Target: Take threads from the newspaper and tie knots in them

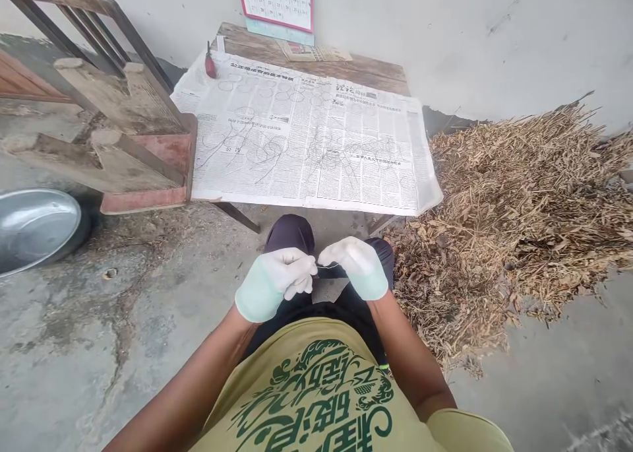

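Observation:
A thin dark wire (327, 266) stretches between my two gloved hands, above my lap. My left hand (284, 277) is closed, with thumb and fingers pinching one end of it. Fingers bent, my right hand (355, 262) pinches the wire's other side; its fingertips are partly hidden. Both gloves are white with pale green cuffs. In front of my knees, newspaper sheets (208, 181) cover most of a wooden table (376, 74). Several loose, curled thin wires (331, 155) lie scattered over the print, some looped, some nearly straight.
A small red object with a dark pointed end (210, 66) sits at the paper's far left. Behind it leans a calendar (277, 3). Wooden chairs (143, 148) and a metal basin (39, 224) are at left. Dry stalks (519, 208) are heaped at right.

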Demonstrator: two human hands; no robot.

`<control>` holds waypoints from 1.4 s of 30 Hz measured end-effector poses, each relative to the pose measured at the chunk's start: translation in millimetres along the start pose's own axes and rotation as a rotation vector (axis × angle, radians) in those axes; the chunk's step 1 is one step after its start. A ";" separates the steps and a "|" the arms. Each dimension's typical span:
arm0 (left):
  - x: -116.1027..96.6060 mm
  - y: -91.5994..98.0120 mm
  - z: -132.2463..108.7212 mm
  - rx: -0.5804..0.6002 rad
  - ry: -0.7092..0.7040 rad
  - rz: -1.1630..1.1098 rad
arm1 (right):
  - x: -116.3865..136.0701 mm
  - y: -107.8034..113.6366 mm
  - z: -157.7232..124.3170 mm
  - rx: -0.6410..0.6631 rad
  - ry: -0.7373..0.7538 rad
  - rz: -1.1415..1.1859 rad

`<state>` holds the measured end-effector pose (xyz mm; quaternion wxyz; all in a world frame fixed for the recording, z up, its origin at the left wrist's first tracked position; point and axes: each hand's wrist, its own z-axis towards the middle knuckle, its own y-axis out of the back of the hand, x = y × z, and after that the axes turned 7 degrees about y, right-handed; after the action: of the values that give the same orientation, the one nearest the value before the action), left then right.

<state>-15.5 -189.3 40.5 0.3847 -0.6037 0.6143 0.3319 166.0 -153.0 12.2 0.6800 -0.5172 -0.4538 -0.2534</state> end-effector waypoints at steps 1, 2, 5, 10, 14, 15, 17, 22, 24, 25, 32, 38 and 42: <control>-0.5 0.1 -0.2 -0.038 -0.010 0.039 | -0.5 -2.4 -1.8 -0.053 -0.008 -0.049; -1.1 -0.4 -0.4 -0.077 -0.015 0.077 | -1.3 -4.7 -3.2 -0.111 -0.024 -0.097; -1.0 -4.4 -0.8 -0.193 -0.001 0.185 | -4.8 -9.4 -3.7 -0.288 -0.100 -0.187; 6.0 -8.1 -1.0 -0.235 0.001 0.363 | -8.6 -10.4 1.1 -0.368 -0.110 -0.298; 7.8 -5.8 -3.5 -0.223 -0.039 0.461 | -11.4 -13.0 0.8 -0.383 -0.116 -0.434; 7.4 -4.8 -3.6 -0.216 -0.051 0.487 | -12.3 -13.7 0.3 -0.386 -0.124 -0.477; 6.6 -2.2 -1.7 -0.191 -0.062 0.515 | -13.5 -14.0 -0.4 -0.381 -0.137 -0.550; 9.1 8.1 12.9 -0.102 -0.002 0.303 | -12.3 -7.0 2.9 -0.317 -0.158 -0.484; 10.8 11.0 16.8 -0.072 -0.017 0.216 | -11.8 -3.7 5.1 -0.371 -0.148 -0.473; 11.7 11.5 17.6 -0.056 -0.033 0.186 | -11.8 -2.4 6.2 -0.406 -0.139 -0.479; 24.7 -6.2 18.5 -0.096 0.043 0.067 | -14.4 2.8 12.0 -0.539 -0.091 -0.521; 34.6 -23.2 28.2 -0.161 -0.019 -0.227 | -17.8 -4.0 12.6 -0.551 -0.088 -0.486; 25.5 -24.4 28.3 -0.235 -0.067 -0.217 | -19.6 -11.0 12.0 -0.528 -0.091 -0.494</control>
<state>11.5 -178.2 6.0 0.3653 -0.6960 0.4893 0.3778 143.8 -148.0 0.9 0.4203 -0.5603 -0.5139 -0.4953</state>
